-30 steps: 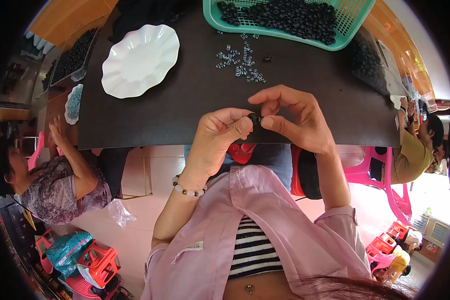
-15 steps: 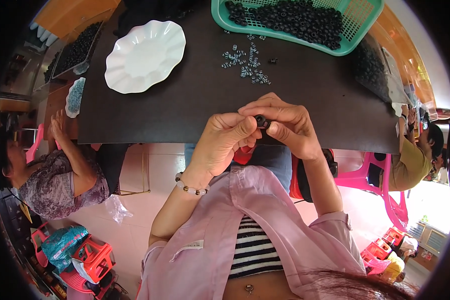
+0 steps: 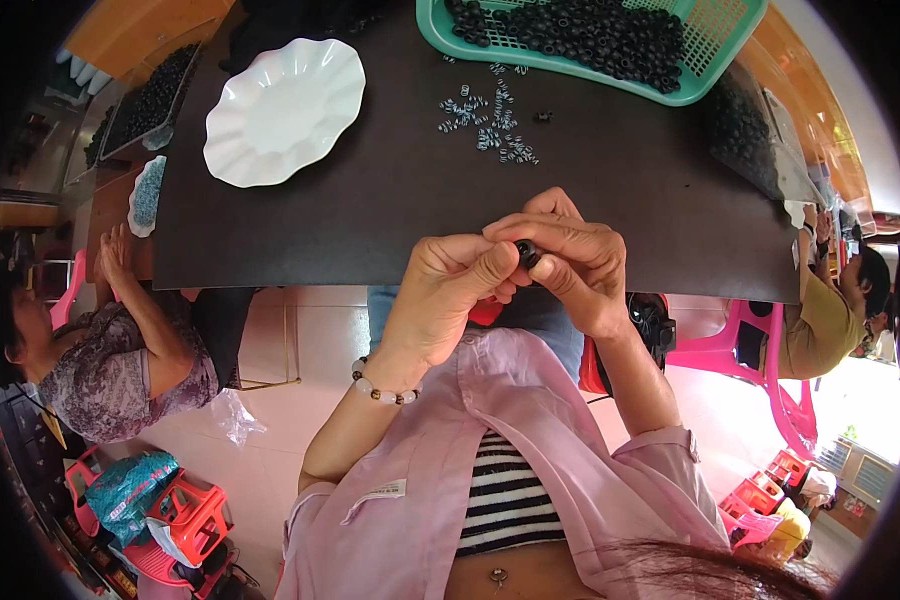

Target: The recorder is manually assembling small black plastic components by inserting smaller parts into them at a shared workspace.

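Note:
Just past the near table edge, my left hand and my right hand meet fingertip to fingertip. Between them they pinch a small black plastic piece with a round hole in it; fingers cover part of it. My left thumb presses its left side, and my right thumb and forefinger close on it from the right. Beyond the hands lies a loose scatter of small metal coil springs. One black piece sits alone to the right of the springs. A green plastic basket at the far side holds many similar black pieces.
A white scalloped plate stands on the dark table at far left. A clear container of black pieces is at the right. One person sits at left, another at right beside a pink stool.
The black piece has turned a little between my fingertips, and my right fingers have shifted slightly around it. The view has moved a little; both hands still pinch the piece.

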Demonstrator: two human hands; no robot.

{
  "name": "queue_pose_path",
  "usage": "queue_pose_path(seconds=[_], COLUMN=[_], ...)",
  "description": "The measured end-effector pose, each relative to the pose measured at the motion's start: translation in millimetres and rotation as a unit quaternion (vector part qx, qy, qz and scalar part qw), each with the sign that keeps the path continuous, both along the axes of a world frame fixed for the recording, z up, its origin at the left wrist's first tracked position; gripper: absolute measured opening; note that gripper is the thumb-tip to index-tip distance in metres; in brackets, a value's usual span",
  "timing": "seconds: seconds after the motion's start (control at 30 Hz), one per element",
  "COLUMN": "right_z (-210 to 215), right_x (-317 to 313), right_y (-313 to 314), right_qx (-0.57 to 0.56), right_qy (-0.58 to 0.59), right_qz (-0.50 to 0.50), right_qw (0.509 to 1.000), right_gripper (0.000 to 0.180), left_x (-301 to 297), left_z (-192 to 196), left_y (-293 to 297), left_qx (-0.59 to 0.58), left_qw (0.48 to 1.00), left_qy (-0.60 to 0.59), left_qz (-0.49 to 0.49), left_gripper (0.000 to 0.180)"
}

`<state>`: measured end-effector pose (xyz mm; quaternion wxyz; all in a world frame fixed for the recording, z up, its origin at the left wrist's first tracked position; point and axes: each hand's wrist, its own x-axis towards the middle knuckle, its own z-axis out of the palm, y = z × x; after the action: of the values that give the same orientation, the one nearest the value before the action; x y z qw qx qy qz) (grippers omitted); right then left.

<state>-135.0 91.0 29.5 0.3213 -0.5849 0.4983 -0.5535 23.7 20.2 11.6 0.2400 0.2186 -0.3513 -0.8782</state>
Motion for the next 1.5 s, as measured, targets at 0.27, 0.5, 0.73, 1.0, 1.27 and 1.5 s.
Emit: queue_pose_path(seconds=[0.27,0.5,0.73,1.0,1.27,1.5], right_z=[1,0,-4,-9,-12,-10], right_x=[3,6,0,-1,0,5], right_y=[4,4,1,4,5,4], right_qx=[-0.038,-0.023,0.012,0.010,-0.010,-0.025], right_qy=[0.019,0.039,-0.020,-0.046,-0.053,0.016], right_qz=[-0.009,-0.044,0.013,0.017,-0.004,-0.058], right_qw=[0.999,0.998,1.000,0.999,0.999,0.998], right_gripper=[0.035,0.031,0.048,0.052,0.040,0.030], left_x=[1,-3,-3,-4,0,-5], left_z=[1,4,3,1,1,0], left_y=[6,11,10,11,10,16], left_qx=[-0.041,-0.041,-0.010,-0.021,-0.026,-0.027], left_qw=[0.999,0.998,0.999,0.999,0.999,0.999], left_qy=[-0.002,-0.003,-0.005,-0.015,-0.029,-0.025], left_qz=[0.002,0.037,0.036,0.028,-0.003,0.033], left_gripper=[0.026,0.026,0.029,0.031,0.027,0.028])
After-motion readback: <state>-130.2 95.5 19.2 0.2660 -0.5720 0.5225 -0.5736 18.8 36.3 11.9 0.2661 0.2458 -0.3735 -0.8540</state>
